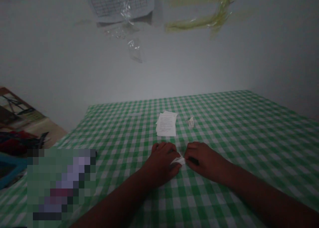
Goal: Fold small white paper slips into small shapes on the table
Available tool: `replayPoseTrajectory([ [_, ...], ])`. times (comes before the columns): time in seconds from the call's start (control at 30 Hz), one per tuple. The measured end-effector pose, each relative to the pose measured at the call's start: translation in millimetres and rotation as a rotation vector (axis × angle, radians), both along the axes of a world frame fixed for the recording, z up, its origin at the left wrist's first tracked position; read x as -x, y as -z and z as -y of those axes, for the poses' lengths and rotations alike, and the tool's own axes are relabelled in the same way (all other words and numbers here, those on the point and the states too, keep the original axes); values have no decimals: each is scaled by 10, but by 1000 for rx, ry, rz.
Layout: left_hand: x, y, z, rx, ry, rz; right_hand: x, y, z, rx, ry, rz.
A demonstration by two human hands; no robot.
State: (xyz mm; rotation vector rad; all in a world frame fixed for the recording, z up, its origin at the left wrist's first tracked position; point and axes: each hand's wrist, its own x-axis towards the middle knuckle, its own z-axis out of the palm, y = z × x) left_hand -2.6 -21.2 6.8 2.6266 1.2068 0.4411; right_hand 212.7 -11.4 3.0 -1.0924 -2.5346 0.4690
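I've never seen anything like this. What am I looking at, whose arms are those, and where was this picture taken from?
There's no machine here: these are a person's own bare hands. The picture comes from a camera worn on their head, looking forward and down, so the arms reach in from the bottom. The left hand and right hand meet at a small white piece, probably paper, seemingly held between them. They are over a green-and-white checked tablecloth. Farther ahead lie a stack of printed sheets and a small folded white scrap.

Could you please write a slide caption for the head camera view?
Left hand and right hand meet at a small white paper on a green gingham tablecloth, near printed sheets.
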Motion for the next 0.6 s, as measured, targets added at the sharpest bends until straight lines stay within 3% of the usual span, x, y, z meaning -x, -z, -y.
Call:
replayPoseTrajectory([
  [0.6, 13, 30, -19, -25, 77, -35, -125, -90, 84, -34, -61, 124],
])
